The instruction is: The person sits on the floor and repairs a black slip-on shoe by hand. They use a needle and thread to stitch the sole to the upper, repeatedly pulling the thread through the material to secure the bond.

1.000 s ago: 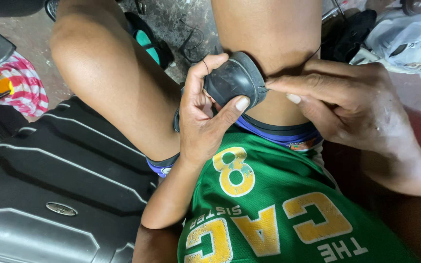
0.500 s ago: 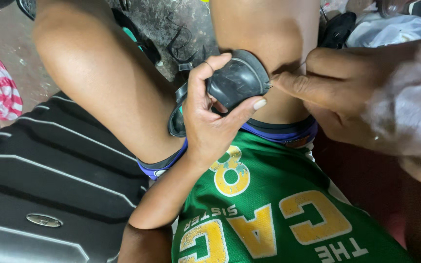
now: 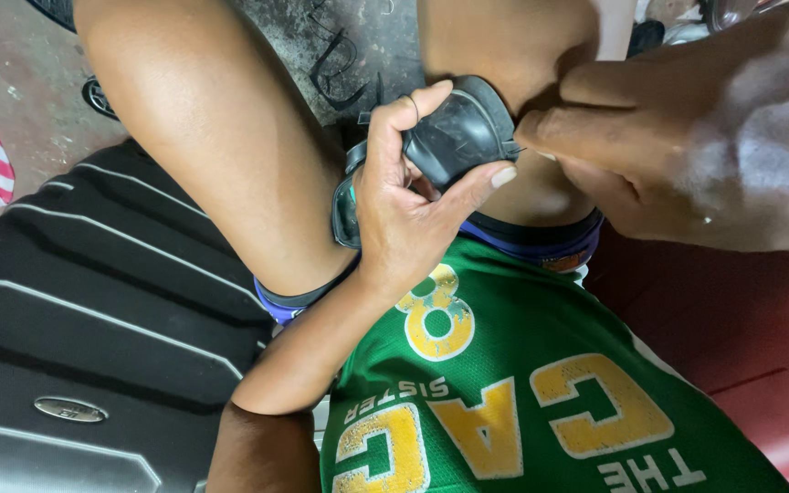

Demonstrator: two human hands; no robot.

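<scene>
The left hand [image 3: 404, 201] still clamps the folded black rubber inner tube [image 3: 454, 137] against the right knee; the right hand [image 3: 687, 146], now nearer the camera, pinches at the tube's edge.

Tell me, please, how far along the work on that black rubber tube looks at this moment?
Done: the black rubber tube is folded over and held in the left hand, braced against the knee. In hand: the right hand pinches at the fold's edge, fingertips touching the rubber. Left: nothing finished shows on the rubber; what the fingertips grip is too small to tell.
</scene>
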